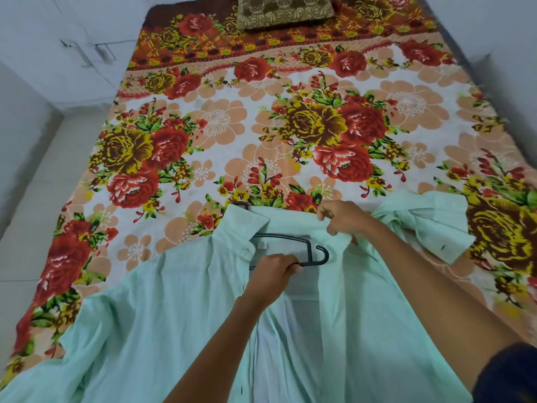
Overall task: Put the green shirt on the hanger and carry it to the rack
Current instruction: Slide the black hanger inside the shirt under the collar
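A pale green shirt [162, 309] lies open on the bed, collar toward the far side, one sleeve spread to the right. A dark hanger [290, 239] rests inside the neck opening, its hook end at the right; part of it pokes out past the collar at the left. My left hand [273, 274] is closed around the hanger's lower bar. My right hand [345, 218] pinches the shirt's collar edge at the right shoulder and lifts it. No rack is in view.
The bed carries a floral sheet [220, 123] in red, yellow and peach. A brown patterned pillow [283, 10] lies at the head. White cabinets with handles [84, 53] stand along the left, with pale floor [43, 199] beside the bed.
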